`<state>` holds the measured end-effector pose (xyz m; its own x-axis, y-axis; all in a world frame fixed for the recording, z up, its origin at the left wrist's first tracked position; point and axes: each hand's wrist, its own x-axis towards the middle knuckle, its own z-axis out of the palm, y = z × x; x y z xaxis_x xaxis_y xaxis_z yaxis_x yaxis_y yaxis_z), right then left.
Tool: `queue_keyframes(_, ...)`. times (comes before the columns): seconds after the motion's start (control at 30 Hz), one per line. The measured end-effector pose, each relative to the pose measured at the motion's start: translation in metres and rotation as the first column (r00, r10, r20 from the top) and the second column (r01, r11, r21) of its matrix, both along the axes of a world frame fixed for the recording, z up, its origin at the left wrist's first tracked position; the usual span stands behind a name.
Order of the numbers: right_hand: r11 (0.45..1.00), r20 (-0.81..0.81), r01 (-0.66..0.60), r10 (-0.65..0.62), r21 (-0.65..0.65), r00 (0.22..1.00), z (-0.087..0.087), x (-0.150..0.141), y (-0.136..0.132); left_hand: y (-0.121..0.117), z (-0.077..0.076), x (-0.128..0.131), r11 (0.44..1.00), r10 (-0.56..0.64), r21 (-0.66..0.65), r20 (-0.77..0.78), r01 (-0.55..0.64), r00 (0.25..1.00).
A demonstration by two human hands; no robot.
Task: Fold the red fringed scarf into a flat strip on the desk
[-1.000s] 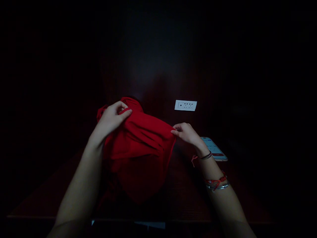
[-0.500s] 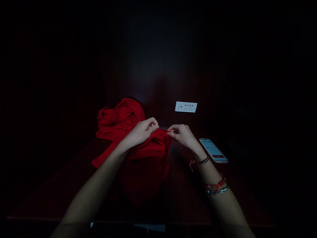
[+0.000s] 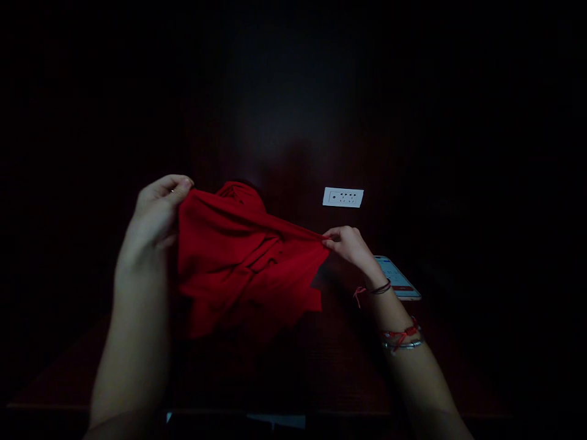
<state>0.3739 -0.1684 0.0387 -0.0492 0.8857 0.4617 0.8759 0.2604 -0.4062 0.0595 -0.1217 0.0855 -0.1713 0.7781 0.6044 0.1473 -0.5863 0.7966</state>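
Note:
A red cloth [image 3: 229,244], perhaps a garment, is stretched between my two hands above the dark table. My left hand [image 3: 158,201] pinches its upper left corner and is raised higher than the other. At the cloth's right end, my right hand [image 3: 348,244] grips the edge between thumb and fingertips. The top edge runs taut and slopes down to the right, while the lower part hangs in loose folds. Behind it, more bunched red fabric [image 3: 243,192] shows; how it joins the held part is hidden.
A phone [image 3: 397,278] with a lit screen lies on the table [image 3: 348,366], partly behind my right wrist. On the dark wall at the back sits a white socket plate [image 3: 343,197]. The table's front edge crosses the bottom of the view.
My left hand first came in close to my right hand, then swung far left and up with the cloth's edge, pulling it wide. My right hand stayed nearly in place.

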Motion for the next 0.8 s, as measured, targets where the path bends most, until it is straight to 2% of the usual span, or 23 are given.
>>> queue_keyframes(0.07,0.998,-0.067,-0.063,0.062,-0.013,0.996,0.000,0.001,0.000,0.009,-0.007,0.003,0.993,0.110,-0.027,-0.206,-0.118,0.972)
queue_keyframes(0.13,0.981,-0.184,-0.186,0.174,-0.048,0.967,0.000,-0.002,0.000,0.012,-0.016,0.019,0.968,0.230,0.031,-0.514,-0.250,0.827)
queue_keyframes(0.17,0.966,-0.248,-0.252,0.229,-0.064,0.941,0.000,-0.004,0.000,0.012,-0.021,0.030,0.965,0.243,0.082,-0.627,-0.248,0.740)
queue_keyframes(0.2,0.947,-0.306,-0.311,0.275,-0.077,0.912,0.000,-0.007,-0.001,0.009,-0.026,0.043,0.972,0.228,0.125,-0.697,-0.198,0.680)
queue_keyframes(0.23,0.931,-0.350,-0.356,0.307,-0.085,0.885,0.000,-0.010,-0.001,0.005,-0.031,0.058,0.987,0.161,0.139,-0.751,-0.086,0.640)
queue_keyframes(0.27,0.918,-0.381,-0.386,0.327,-0.089,0.865,0.000,-0.012,-0.001,0.001,-0.035,0.072,0.988,0.025,0.110,-0.804,0.107,0.594)
queue_keyframes(0.3,0.911,-0.401,-0.403,0.339,-0.086,0.851,0.000,-0.014,-0.001,-0.004,-0.039,0.085,0.962,-0.085,0.075,-0.833,0.263,0.547)
queue_keyframes(0.37,0.908,-0.416,-0.414,0.351,-0.070,0.839,0.000,-0.016,-0.002,-0.012,-0.044,0.104,0.916,-0.194,0.025,-0.846,0.401,0.497)
queue_keyframes(0.43,0.923,-0.386,-0.380,0.332,-0.053,0.860,0.001,-0.016,-0.002,-0.015,-0.045,0.112,0.910,-0.229,0.014,-0.816,0.414,0.531)
queue_keyframes(0.6,0.996,-0.076,-0.089,0.089,0.001,0.993,0.004,-0.020,-0.007,-0.013,-0.031,0.101,0.920,-0.304,0.025,-0.582,0.391,0.754)
queue_keyframes(0.7,0.998,0.067,0.022,-0.025,0.051,0.997,0.002,-0.022,-0.007,-0.016,-0.021,0.093,0.892,-0.416,0.002,-0.385,0.451,0.824)
queue_keyframes(0.8,0.991,0.063,0.095,-0.101,0.098,0.993,-0.002,-0.018,-0.002,-0.024,-0.014,0.086,0.880,-0.471,-0.018,-0.156,0.475,0.868)
